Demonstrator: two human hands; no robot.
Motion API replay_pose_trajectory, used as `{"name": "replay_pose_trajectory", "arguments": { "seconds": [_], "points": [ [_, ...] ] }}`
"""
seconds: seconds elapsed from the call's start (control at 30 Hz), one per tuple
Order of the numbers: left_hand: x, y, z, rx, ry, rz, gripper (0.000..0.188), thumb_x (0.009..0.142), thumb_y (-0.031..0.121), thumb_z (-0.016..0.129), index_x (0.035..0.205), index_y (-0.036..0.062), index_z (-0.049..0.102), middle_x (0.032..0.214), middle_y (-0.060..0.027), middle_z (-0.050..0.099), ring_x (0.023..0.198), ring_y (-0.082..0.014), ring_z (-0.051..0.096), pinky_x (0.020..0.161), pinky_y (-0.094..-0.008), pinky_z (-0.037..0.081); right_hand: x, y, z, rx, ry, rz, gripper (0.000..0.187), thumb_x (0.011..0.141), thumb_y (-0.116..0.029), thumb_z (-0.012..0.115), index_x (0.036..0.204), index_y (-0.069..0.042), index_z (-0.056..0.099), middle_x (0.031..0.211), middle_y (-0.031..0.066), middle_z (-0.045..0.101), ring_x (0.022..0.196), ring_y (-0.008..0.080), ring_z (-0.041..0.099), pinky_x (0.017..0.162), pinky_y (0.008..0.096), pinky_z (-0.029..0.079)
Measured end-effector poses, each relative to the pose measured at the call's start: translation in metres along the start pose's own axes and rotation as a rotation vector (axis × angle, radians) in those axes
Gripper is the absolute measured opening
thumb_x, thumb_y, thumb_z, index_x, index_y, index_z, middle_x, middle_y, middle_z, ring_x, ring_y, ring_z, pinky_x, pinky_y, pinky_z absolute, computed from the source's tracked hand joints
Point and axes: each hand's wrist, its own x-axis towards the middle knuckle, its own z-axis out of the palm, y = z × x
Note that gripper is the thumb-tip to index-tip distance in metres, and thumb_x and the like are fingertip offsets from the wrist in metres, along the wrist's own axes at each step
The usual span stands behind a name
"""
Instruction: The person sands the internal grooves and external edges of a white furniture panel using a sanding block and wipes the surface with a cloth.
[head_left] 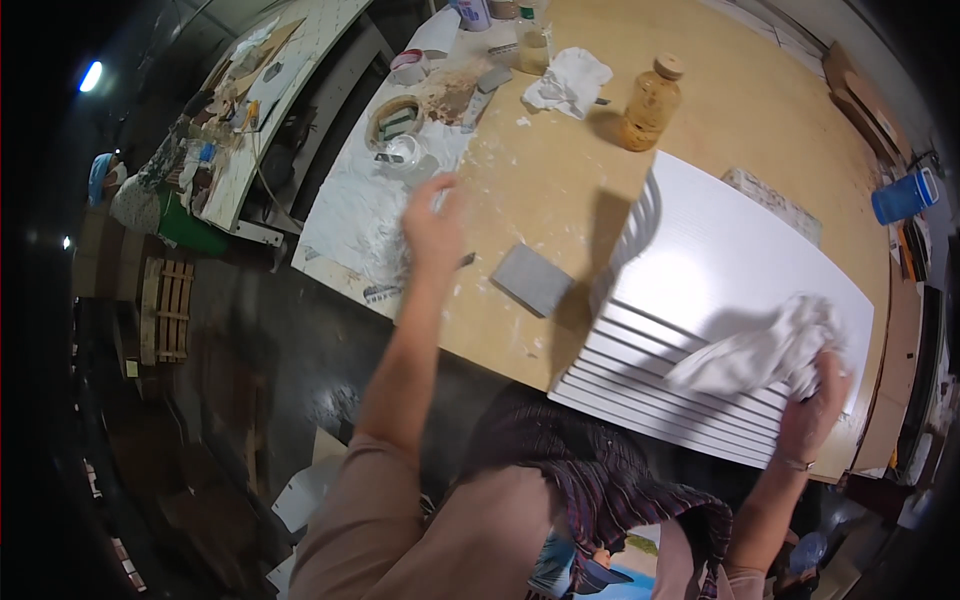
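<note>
At two o'clock from the person (490, 515), the right hand (822, 395) clutches a white cloth (750, 355) over a white grooved panel (730, 235) on the surface (750, 110) at one o'clock. I see the blurred left hand (432, 230) at eleven, fingers loosely parted, near a clear plastic cup (404, 150).

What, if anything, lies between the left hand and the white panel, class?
The grey block lies on the table between the left hand and the white panel, slightly toward the person's side.
</note>
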Motion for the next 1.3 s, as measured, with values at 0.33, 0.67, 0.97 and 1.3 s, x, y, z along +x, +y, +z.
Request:
{"name": "replay_pose_trajectory", "arguments": {
  "seconds": [0.33, 0.67, 0.97, 1.3],
  "points": [
    [0.072, -0.125, -0.010, 0.720, -0.055, -0.040, 0.025, 0.081, 0.022, 0.077, 0.099, 0.0090, 0.064, 0.099, -0.0100, 0.068, 0.098, -0.0328, 0.063, 0.082, -0.0445, 0.050, 0.074, 0.038, 0.008, -1.239, -0.071, -0.579, 0.036, 0.084, 0.002, 0.056, 0.118, -0.001, 0.065, 0.116, 0.0149, 0.061, 0.109, 0.0286, 0.059, 0.094, 0.0338, 0.047],
    [-0.023, 0.021, -0.032, -0.477, -0.201, -0.539, 0.033, 0.094, 0.004, 0.058, 0.125, -0.0061, 0.059, 0.114, -0.0069, 0.064, 0.096, -0.0135, 0.061, 0.084, -0.0284, 0.051, 0.074, 0.041, 0.024, -1.423, -0.175, -0.654, 0.036, 0.086, -0.020, 0.064, 0.119, -0.005, 0.065, 0.117, 0.0193, 0.058, 0.108, 0.0376, 0.053, 0.094, 0.0471, 0.043],
    [-0.156, 0.126, 0.024, -0.093, -0.225, 0.158, 0.036, 0.075, -0.005, 0.072, 0.110, -0.0062, 0.064, 0.100, -0.0151, 0.064, 0.088, -0.0260, 0.065, 0.076, -0.0332, 0.053, 0.083, 0.031, 0.003, -1.327, -0.256, -0.774, 0.025, 0.084, -0.007, 0.064, 0.109, -0.004, 0.065, 0.110, 0.0176, 0.060, 0.101, 0.0369, 0.055, 0.088, 0.0459, 0.045],
    [-0.178, 0.108, 0.048, 0.225, 0.117, 0.281, 0.031, 0.072, -0.001, 0.075, 0.100, -0.0013, 0.062, 0.085, -0.0129, 0.056, 0.069, -0.0292, 0.057, 0.058, -0.0391, 0.047, 0.084, 0.034, -0.004, -1.283, -0.271, -0.822, 0.022, 0.085, -0.011, 0.063, 0.106, -0.005, 0.064, 0.111, 0.0186, 0.060, 0.101, 0.0366, 0.055, 0.088, 0.0465, 0.045]
  ]
}}
